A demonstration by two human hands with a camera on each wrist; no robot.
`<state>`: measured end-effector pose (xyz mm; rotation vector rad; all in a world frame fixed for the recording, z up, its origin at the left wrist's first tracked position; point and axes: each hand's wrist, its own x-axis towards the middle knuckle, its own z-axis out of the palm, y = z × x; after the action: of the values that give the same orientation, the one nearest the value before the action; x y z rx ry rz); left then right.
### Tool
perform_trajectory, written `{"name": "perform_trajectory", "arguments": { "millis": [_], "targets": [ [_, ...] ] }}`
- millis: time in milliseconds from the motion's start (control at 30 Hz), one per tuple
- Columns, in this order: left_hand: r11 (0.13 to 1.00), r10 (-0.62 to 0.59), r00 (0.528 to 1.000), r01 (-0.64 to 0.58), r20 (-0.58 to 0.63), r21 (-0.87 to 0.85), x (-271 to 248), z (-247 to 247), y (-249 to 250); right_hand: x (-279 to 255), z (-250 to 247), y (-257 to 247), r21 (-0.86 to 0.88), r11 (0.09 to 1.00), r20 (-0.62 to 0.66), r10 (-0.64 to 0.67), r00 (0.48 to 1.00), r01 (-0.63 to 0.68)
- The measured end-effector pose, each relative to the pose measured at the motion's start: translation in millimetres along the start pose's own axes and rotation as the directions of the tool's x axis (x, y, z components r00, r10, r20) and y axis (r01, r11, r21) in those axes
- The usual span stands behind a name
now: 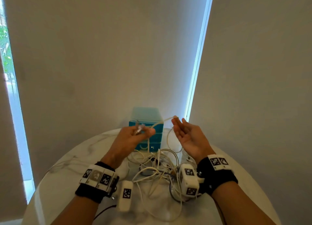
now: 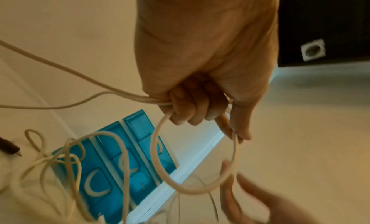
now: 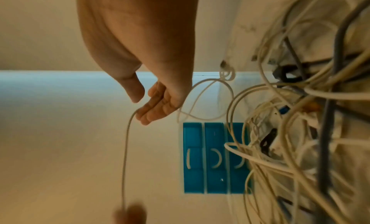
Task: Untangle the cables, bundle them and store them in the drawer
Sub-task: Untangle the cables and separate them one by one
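Left hand point(image 1: 133, 137) clamps coils of the white cable point(image 1: 162, 121), keeping the bundle together. Right hand point(image 1: 187, 137), fingers straight, guides the next loop.

Two hands are showing: left hand point(image 1: 133, 137), right hand point(image 1: 189, 137). One blue drawer unit point(image 1: 157, 137) is standing with three drawers. The tangled cables point(image 1: 158, 167) are lying too knotted to count.

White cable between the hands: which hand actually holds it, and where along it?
The left hand grips the white cable in its curled fingers, loops gathered. The right hand is open, cable draped over its fingertips.
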<state>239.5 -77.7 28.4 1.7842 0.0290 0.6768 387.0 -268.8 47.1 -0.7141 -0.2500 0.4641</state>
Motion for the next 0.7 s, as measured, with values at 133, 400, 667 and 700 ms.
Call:
{"name": "perform_trajectory", "arguments": {
  "millis": [133, 400, 667, 700],
  "targets": [
    [0.987, 0.006, 0.984, -0.033, -0.176, -0.154, 2.3, -6.9, 1.8, 6.2, -22.6, 2.9, -0.383, 0.923, -0.132, -0.025, 0.991, -0.027],
    [0.97, -0.005, 0.952, -0.07, -0.305, -0.233, 11.7, -22.8, -13.7, 5.3, -53.7, 39.7, -0.988, 0.149, -0.04, 0.012, 0.999, -0.041],
    [0.925, -0.085, 0.87, -0.113, -0.486, -0.364, 20.6, -42.4, -30.7, 8.9, -58.2, 20.2, -0.979, 0.196, 0.031, -0.162, 0.986, 0.063],
    [0.91, -0.119, 0.853, -0.11, -0.508, -0.399, 21.5, -48.1, -33.7, 8.3, -58.9, 14.7, -0.954, 0.292, 0.021, -0.139, 0.99, 0.061]
  ]
}}
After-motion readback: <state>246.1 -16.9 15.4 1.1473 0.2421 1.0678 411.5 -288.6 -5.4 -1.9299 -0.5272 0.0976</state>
